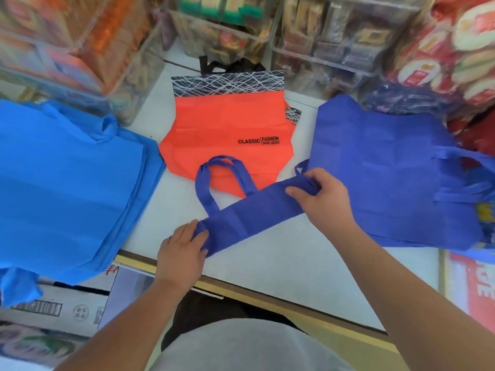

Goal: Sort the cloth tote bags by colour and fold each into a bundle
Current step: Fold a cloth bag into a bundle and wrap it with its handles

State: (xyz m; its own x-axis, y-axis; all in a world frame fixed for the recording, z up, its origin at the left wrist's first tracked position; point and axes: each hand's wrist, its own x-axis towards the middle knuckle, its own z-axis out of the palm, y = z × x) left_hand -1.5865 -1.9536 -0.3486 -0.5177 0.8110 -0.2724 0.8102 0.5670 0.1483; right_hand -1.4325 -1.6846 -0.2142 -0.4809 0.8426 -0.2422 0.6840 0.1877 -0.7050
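The dark blue tote bag (251,218), folded to a narrow strip, lies on the white countertop (267,263) near its front edge; its long axis runs on a slant from front left to back right; the left hand (182,250) grips the near left end with fingers curled over the cloth, and the right hand (321,199) pinches the far right end between thumb and bent fingers; so each end is already in hand, and bringing one end over the other looks the likely next fold; the handle loop (206,180) sticks out from the strip's back side onto the orange bags (227,129) and may need tucking in; the stack of dark blue bags (388,170) lies just beside the right hand, the light blue stack (67,183) at the left edge; clear bins (227,28) stand along the back.
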